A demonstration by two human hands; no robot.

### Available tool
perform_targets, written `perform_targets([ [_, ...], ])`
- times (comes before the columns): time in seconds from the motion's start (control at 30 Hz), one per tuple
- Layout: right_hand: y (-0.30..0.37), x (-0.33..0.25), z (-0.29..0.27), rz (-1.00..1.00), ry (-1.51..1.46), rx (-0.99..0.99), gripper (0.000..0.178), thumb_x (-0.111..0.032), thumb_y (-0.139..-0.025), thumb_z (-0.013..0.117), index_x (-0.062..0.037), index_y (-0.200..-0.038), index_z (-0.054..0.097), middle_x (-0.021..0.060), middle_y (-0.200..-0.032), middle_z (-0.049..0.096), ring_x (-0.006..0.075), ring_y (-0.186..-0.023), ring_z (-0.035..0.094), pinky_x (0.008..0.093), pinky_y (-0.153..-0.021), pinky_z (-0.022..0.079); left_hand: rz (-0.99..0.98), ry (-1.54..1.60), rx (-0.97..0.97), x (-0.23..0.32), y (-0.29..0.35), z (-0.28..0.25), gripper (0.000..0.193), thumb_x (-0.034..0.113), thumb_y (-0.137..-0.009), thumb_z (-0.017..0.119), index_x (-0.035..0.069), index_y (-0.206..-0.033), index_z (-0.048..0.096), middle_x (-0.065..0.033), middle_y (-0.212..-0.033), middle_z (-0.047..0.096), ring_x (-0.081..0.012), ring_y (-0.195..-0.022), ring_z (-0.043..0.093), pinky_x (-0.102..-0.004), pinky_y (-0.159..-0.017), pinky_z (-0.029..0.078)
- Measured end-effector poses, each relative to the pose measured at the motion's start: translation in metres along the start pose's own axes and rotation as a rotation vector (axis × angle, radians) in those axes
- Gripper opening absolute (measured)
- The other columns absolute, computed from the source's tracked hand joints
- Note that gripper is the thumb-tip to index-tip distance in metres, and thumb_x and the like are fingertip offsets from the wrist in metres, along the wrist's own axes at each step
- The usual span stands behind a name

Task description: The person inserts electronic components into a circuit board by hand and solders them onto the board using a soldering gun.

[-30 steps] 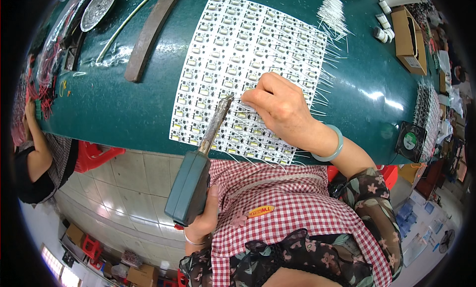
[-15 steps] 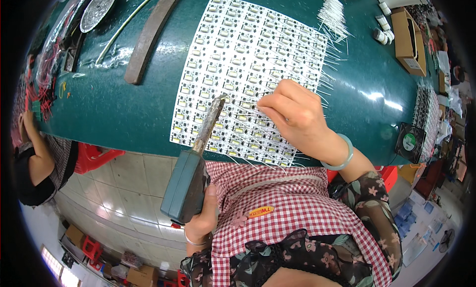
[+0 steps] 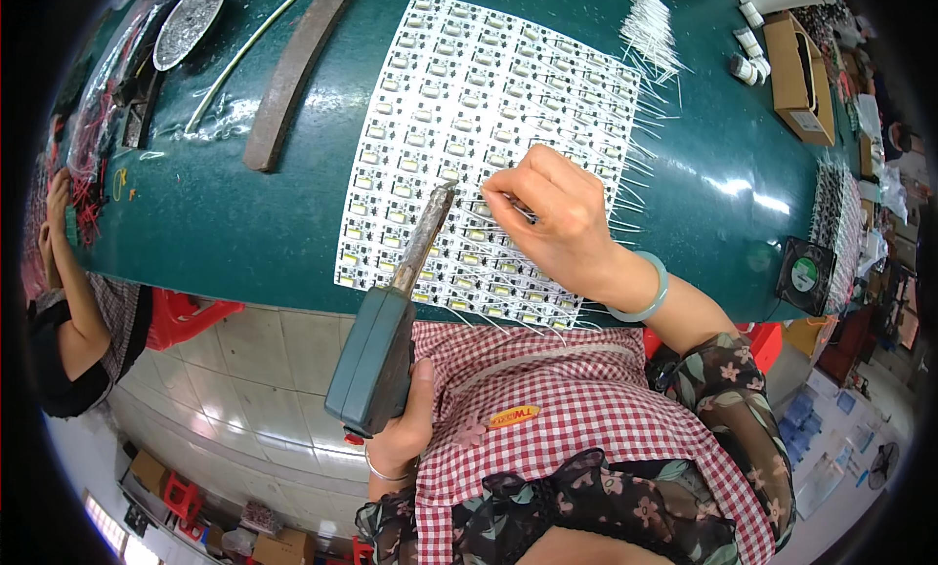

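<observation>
A white sheet of small LED circuit boards [image 3: 391, 125] lies on the green table, with thin white wires [image 3: 640, 189] running off its right part. My left hand [image 3: 405, 423] is wrapped round the grey-green handle of a soldering gun [image 3: 371, 355]. Its long metal tip slants up over the sheet and ends close to an LED near the middle. Just right of that tip, my right hand [image 3: 552, 213] is closed in a pinch over the boards, on what looks like a thin white wire mostly hidden by the fingers.
A dark curved bar [image 3: 298, 77] and a metal dish [image 3: 191, 23] are at the left. A bundle of white wires [image 3: 650, 33] lies beyond the sheet. Small bottles [image 3: 747, 52], a cardboard box [image 3: 799, 77] and a black fan [image 3: 806, 277] stand right. Another person's arm [image 3: 78, 262] is at far left.
My right hand has shifted left and slightly up, nearer the soldering tip. The soldering gun has moved a little to the right, its tip still over the sheet.
</observation>
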State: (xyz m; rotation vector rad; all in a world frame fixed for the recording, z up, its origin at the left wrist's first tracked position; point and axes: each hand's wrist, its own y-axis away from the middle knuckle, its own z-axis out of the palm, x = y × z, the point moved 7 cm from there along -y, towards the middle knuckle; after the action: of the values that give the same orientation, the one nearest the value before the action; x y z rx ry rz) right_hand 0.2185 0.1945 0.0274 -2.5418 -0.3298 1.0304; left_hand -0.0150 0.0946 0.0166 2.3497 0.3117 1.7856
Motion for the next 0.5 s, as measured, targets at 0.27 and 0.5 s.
perform_targets([
  [0.27,0.002,-0.003,0.002,-0.042,0.036,0.001,0.017,0.001,-0.069,0.076,-0.0022,-0.078,0.062,0.0075,-0.071,0.05,0.0231,-0.063,0.056,0.0338,-0.054,0.047,0.101,-0.131,-0.094,0.001,-0.002,0.002,0.05,-0.01,-0.083,0.066,-0.003,-0.13,0.053,-0.0139,-0.12,0.062,-0.0094,-0.069,0.055,-0.0228,-0.054,0.045],
  [0.5,0.003,-0.003,0.004,-0.048,0.04,0.001,0.017,0.001,-0.069,0.075,-0.0026,-0.076,0.061,0.0074,-0.072,0.049,0.0229,-0.063,0.056,0.0338,-0.054,0.046,-0.007,-0.101,0.025,0.01,-0.009,0.004,0.021,0.008,-0.08,0.076,-0.003,-0.097,0.069,-0.0101,-0.085,0.07,-0.0187,-0.067,0.065,-0.0313,-0.06,0.051],
])
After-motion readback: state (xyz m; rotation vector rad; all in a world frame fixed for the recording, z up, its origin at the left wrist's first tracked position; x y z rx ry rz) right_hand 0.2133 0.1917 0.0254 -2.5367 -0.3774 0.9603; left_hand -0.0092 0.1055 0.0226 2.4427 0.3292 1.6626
